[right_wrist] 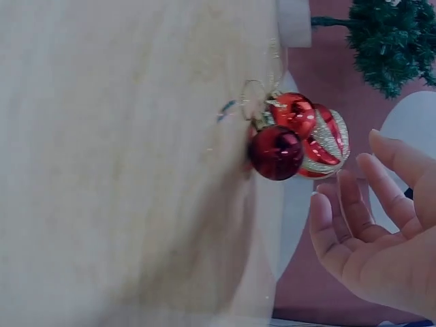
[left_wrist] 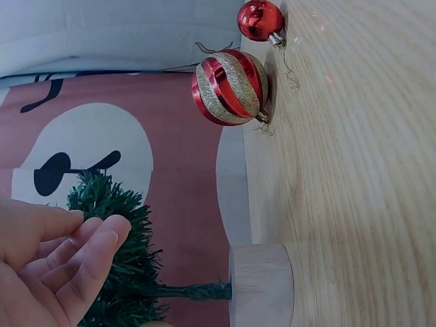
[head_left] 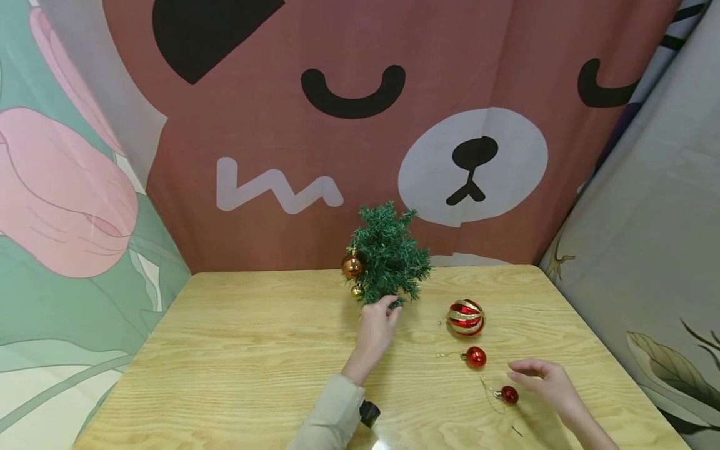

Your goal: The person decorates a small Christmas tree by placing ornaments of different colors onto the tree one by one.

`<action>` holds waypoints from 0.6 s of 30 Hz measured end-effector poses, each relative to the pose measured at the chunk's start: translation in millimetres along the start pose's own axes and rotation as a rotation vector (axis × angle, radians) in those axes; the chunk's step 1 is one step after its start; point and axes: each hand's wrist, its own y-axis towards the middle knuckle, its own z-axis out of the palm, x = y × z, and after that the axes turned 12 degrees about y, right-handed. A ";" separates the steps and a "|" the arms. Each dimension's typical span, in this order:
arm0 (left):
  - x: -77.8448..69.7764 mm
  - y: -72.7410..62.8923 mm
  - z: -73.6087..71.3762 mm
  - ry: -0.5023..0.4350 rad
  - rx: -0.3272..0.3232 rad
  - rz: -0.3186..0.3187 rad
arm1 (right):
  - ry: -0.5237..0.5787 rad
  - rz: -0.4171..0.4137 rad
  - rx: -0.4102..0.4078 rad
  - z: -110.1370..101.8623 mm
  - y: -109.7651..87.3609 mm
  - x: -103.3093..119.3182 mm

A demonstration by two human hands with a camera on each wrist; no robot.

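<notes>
A small green artificial Christmas tree (head_left: 388,250) stands at the back of the table, its trunk set in a round pale wooden base (left_wrist: 262,286). An orange-gold ball ornament (head_left: 352,266) and a smaller gold ball (head_left: 357,292) hang on its left side. My left hand (head_left: 375,328) is at the lower front branches, fingers loosely bent, nothing seen between them. To the right lie a red-and-gold striped ball (head_left: 465,317), a red ball (head_left: 475,357) and a small dark red ball (head_left: 509,395) with a gold string. Just right of the dark red ball hovers my right hand (head_left: 545,384), fingers relaxed and holding nothing.
The wooden table (head_left: 253,356) reaches back to a hanging cloth (head_left: 270,237) printed with a bear's face. Beside my left sleeve is a small black object (head_left: 369,413). A short dark sliver (head_left: 517,431) lies near the front right.
</notes>
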 end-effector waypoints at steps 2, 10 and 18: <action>0.3 0.3 -0.2 -0.001 0.002 -0.003 | -0.040 0.011 -0.016 0.6 -1.6 -2.5; -0.1 1.0 -2.5 -0.013 0.017 0.002 | -0.031 0.076 0.039 -1.0 -3.7 -13.3; -0.4 0.7 -2.4 -0.021 0.038 -0.002 | 0.039 0.053 0.129 -4.0 -4.4 -24.2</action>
